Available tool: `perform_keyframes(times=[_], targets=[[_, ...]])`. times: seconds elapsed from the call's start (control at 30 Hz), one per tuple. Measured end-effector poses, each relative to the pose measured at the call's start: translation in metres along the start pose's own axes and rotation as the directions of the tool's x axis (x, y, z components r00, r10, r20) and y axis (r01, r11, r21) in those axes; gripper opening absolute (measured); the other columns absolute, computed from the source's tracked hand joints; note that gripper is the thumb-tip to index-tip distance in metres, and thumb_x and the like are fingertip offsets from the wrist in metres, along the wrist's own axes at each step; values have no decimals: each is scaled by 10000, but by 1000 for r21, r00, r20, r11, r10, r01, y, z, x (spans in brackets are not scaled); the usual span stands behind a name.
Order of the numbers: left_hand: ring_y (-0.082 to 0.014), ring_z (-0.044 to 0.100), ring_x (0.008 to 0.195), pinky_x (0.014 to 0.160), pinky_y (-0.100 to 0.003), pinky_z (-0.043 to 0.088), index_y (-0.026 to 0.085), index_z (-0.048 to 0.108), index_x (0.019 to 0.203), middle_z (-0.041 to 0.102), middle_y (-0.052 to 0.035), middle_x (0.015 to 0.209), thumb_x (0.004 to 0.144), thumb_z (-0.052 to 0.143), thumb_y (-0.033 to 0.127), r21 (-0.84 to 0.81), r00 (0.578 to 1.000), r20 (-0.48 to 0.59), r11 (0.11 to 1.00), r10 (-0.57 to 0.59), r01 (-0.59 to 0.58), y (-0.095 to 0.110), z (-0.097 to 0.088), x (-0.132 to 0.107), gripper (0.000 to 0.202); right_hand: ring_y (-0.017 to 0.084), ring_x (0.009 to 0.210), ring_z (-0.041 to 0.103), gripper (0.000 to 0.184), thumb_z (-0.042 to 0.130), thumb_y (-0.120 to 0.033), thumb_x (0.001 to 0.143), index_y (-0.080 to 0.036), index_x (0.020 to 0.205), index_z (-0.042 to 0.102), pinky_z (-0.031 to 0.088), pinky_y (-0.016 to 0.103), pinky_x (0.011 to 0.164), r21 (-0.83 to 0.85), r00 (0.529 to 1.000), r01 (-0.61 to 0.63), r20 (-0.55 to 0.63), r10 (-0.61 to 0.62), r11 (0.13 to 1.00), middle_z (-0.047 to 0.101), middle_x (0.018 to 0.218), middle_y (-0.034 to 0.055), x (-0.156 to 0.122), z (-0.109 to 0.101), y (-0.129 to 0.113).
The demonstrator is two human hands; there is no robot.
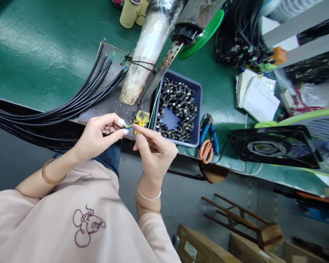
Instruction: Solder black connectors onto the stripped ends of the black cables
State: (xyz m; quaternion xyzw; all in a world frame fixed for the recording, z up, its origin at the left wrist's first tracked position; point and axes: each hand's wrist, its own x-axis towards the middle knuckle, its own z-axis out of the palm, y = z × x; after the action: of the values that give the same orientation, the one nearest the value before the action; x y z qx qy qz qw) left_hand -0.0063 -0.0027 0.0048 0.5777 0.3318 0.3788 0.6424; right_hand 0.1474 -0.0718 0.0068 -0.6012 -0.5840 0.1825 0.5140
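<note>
My left hand [100,135] pinches the stripped end of a black cable, whose thin coloured wires [129,126] stick out past the taped fingertip. My right hand [152,148] is closed in a pinch right against those wire ends, at the edge of the green bench [44,54]. Just beyond the fingertips sits a small yellow fixture [141,118] on a dark plate [109,98], under the tip of a metal feed strip [160,71]. A bundle of black cables [71,106] fans across the plate from the left.
A blue tray [197,102] of small black connectors stands right of the plate. Blue-and-orange cutters [208,140] lie beside it, then a black fan [271,146]. A wrapped cylinder [148,54] leans over the plate. Papers [257,95] and cardboard boxes [208,248] lie around.
</note>
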Motion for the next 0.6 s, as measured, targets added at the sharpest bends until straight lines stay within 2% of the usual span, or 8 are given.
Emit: perform_keyframes(times=[0.13,0.23,0.3,0.47,0.53,0.6], targets=[[-61,503,534,503,-170,433,154,587,767,579,35,629,810,684,232,52,999,30,998,-25,24,-1,1,-1,131,87,450,550,180,621,-291,931,-238,987,783,394,231,412,-82,997,66,42,-63,994,696,651,-17,0,0,0],[-57,504,509,488,-169,433,159,571,768,598,32,633,814,678,240,25,999,21,999,-43,43,0,1,0,142,89,448,540,187,627,-292,930,-249,1034,776,356,233,398,-157,993,63,-90,-78,986,684,654,-22,0,-1,3],[-56,503,492,480,-172,432,161,566,764,603,32,629,807,692,240,3,999,16,999,-48,48,0,1,0,154,90,449,536,187,626,-280,932,-252,1044,773,351,236,401,-178,988,71,-122,-93,981,676,651,-23,0,-1,5],[-52,493,467,460,-173,423,163,568,770,591,39,621,782,731,256,-38,998,-4,997,-66,66,0,0,2,188,91,445,488,178,614,-283,940,-257,1009,775,400,242,449,-256,986,157,-13,-166,954,634,594,-34,-3,1,5],[-52,488,466,457,-172,423,165,568,771,589,39,620,788,714,252,-28,998,1,998,-63,63,0,0,2,171,89,444,458,181,606,-302,944,-250,993,773,392,243,455,-259,988,142,-22,-153,955,616,585,-37,-4,3,5],[-59,500,491,473,-172,436,162,582,777,600,31,634,797,696,244,-1,999,6,999,-53,53,1,0,1,141,92,456,465,204,595,-337,949,-229,980,766,367,246,451,-258,992,74,-84,-98,963,630,611,-25,-3,3,6]])
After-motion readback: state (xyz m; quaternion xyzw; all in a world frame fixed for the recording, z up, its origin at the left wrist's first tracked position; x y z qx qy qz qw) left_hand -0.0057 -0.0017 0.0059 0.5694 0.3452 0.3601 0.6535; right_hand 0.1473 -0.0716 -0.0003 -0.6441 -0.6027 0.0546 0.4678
